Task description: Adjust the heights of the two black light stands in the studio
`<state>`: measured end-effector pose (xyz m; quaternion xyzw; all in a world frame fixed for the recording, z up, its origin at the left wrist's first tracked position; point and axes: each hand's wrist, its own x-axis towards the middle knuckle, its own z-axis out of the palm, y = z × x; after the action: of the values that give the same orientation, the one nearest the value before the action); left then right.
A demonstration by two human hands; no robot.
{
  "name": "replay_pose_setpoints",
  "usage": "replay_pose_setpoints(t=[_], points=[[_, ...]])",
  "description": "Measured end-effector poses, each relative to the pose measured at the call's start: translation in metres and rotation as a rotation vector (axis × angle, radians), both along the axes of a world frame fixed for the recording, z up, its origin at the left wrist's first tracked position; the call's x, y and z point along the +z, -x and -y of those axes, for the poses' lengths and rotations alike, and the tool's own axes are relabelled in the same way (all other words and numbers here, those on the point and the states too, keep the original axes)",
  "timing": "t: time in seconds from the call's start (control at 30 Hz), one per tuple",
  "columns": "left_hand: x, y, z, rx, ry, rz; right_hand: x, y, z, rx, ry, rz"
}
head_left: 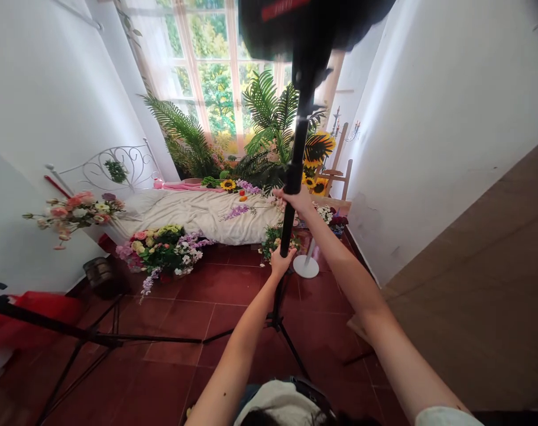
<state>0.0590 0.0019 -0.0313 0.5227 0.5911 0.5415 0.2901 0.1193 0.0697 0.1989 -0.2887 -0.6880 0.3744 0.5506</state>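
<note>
A black light stand (288, 228) rises in front of me, its tripod legs on the red tiled floor. At its top is a dark, blurred light head (313, 26) with a red label, partly cut off by the frame. Low on the pole, my left hand (282, 262) is closed around it. Higher up, my right hand (295, 199) grips the same pole, just beneath a dark joint. Beyond the hands lies a bed (198, 214) with a rumpled cream cover and flowers on it.
Flower bunches (162, 248) stand before the bed. A second black stand (87, 336) spreads its legs at the left, near red cloth (33, 319) and a wooden barrel (103, 277). A round white base (305, 267) is right of the pole. Palms (269, 118) and an easel (340, 168) stand behind.
</note>
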Motion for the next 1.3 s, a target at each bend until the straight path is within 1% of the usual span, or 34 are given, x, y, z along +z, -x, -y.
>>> replay_pose_setpoints(t=[0.07, 0.13, 0.23, 0.33, 0.43, 0.5, 0.53, 0.6, 0.63, 0.7, 0.77, 0.83, 0.87, 0.93, 1.03, 1.1, 1.13, 1.2, 1.3], points=[[0.002, 0.000, 0.000, 0.038, 0.003, -0.004, 0.020, 0.005, -0.004, 0.019, -0.018, -0.055], [0.004, -0.001, 0.001, 0.061, -0.010, 0.000, 0.029, 0.009, -0.006, 0.050, -0.022, -0.075], [0.005, -0.002, 0.001, 0.079, -0.027, 0.015, 0.029, 0.011, -0.008, 0.076, -0.035, -0.071], [0.003, -0.003, 0.001, 0.097, -0.030, 0.008, 0.026, 0.009, -0.010, 0.062, -0.069, -0.027], [-0.001, -0.004, 0.001, 0.118, -0.065, -0.021, 0.027, -0.002, -0.007, 0.017, -0.143, 0.064], [-0.004, -0.004, 0.000, 0.116, -0.099, -0.033, 0.020, -0.016, 0.002, -0.042, -0.209, 0.149], [-0.006, -0.005, 0.000, 0.113, -0.117, -0.032, 0.013, -0.025, 0.010, -0.080, -0.228, 0.211], [-0.008, -0.006, -0.002, 0.110, -0.151, -0.022, -0.012, -0.044, 0.031, -0.158, -0.213, 0.391], [-0.009, -0.006, -0.002, 0.113, -0.165, -0.017, -0.030, -0.054, 0.043, -0.192, -0.183, 0.508], [-0.011, -0.007, -0.004, 0.113, -0.181, -0.009, -0.071, -0.069, 0.069, -0.240, -0.122, 0.758], [-0.012, -0.007, -0.006, 0.109, -0.177, -0.002, -0.113, -0.079, 0.093, -0.283, -0.112, 0.996], [-0.013, -0.007, -0.008, 0.115, -0.160, 0.004, -0.149, -0.083, 0.110, -0.277, -0.130, 1.164], [-0.013, -0.008, -0.009, 0.117, -0.154, 0.004, -0.164, -0.084, 0.116, -0.260, -0.141, 1.209], [-0.014, -0.008, -0.010, 0.121, -0.154, -0.007, -0.185, -0.083, 0.124, -0.205, -0.151, 1.229], [-0.015, -0.007, -0.011, 0.123, -0.162, -0.025, -0.206, -0.078, 0.125, -0.167, -0.085, 1.113], [-0.015, -0.006, -0.011, 0.123, -0.165, -0.029, -0.218, -0.074, 0.123, -0.183, 0.037, 0.923], [-0.016, -0.006, -0.012, 0.119, -0.165, -0.029, -0.223, -0.072, 0.121, -0.180, 0.134, 0.790], [-0.016, -0.005, -0.013, 0.110, -0.160, -0.026, -0.234, -0.064, 0.118, -0.125, 0.425, 0.456], [-0.019, -0.005, -0.016, 0.101, -0.146, -0.019, -0.246, -0.050, 0.117, 0.074, 0.950, -0.136]])
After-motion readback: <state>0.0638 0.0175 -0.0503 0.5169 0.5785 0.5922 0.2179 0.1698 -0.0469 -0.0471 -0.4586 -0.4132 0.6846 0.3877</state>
